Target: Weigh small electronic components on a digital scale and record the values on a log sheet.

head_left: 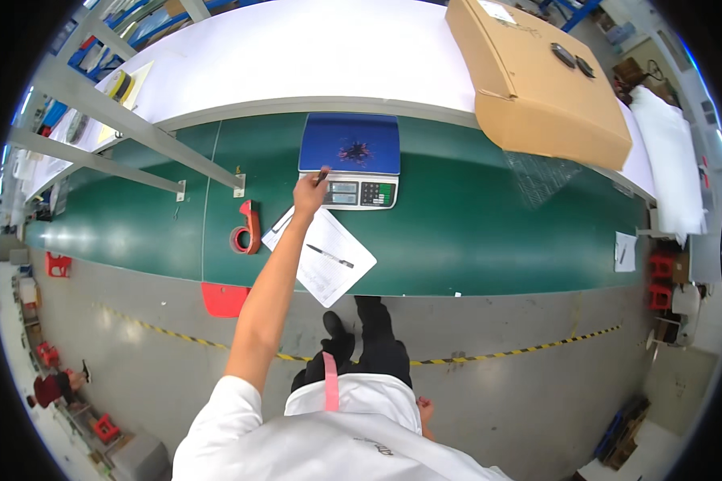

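My left hand (310,193) reaches forward over the left front corner of a counting scale (350,178). Its fingers are closed around a small dark object (322,174), too small to name. On the scale's blue pan lies a loose pile of small dark and reddish pieces (355,152). Below my left forearm a clipboard with a white sheet (333,276) lies askew, a pen (329,256) resting across it. My right hand (426,410) hangs low beside my hip, away from the table; it is small and partly hidden by my shirt, so its fingers are unclear.
A red tape dispenser (254,228) sits left of the clipboard on the green table (473,232). A large cardboard box (553,96) overhangs the raised white shelf (297,48) at the right. Metal posts (128,128) rise at the left. A red stool (225,300) stands under the front edge.
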Demonstrator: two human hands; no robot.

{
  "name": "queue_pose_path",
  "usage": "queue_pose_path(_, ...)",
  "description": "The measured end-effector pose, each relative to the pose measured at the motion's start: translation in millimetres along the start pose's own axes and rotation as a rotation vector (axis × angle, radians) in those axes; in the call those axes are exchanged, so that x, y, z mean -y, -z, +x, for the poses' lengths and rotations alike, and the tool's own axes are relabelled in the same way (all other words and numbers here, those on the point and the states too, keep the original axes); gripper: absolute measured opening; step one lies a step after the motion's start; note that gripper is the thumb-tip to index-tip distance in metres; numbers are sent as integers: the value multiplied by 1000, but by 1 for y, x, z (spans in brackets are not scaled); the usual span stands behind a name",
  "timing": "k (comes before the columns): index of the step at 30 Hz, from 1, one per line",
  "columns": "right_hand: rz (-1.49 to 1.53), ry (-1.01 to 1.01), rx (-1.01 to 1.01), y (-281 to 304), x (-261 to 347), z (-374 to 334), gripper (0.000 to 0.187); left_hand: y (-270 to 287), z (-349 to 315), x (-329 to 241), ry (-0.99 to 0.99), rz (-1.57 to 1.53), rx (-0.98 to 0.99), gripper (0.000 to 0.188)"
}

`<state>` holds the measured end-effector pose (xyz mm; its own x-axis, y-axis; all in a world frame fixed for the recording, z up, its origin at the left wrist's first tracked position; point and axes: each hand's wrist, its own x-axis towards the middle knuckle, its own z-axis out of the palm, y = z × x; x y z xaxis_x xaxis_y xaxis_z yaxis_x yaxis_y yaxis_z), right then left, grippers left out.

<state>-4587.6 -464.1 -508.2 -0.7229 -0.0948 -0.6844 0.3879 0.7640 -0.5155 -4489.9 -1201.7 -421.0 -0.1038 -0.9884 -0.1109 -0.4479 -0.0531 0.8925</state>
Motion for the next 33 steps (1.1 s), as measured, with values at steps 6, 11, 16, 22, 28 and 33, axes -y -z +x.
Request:
queue_pose_path(6,70,69,202,-26,109,97,14,16,59,-25,102,362,-139,33)
queue_pose_path(11,64,245,277,-59,216,129,10,32,-40,64,173,294,-184,31)
queue_pose_path(16,-192,519,502,-117,297,137,17,101,-245,83,429,366,-125,26)
queue_pose_path(22,-235,496,636,-164,327,118,18,176,-464,154,855,537,-114,36)
queue_pose_path(28,-408,507,532,-176,324,129,29,170,-528,148,946,586,-14,41)
queue_pose_path(33,-540,552,514,-173,331,131,34,147,-479,142,795,463,-210,46)
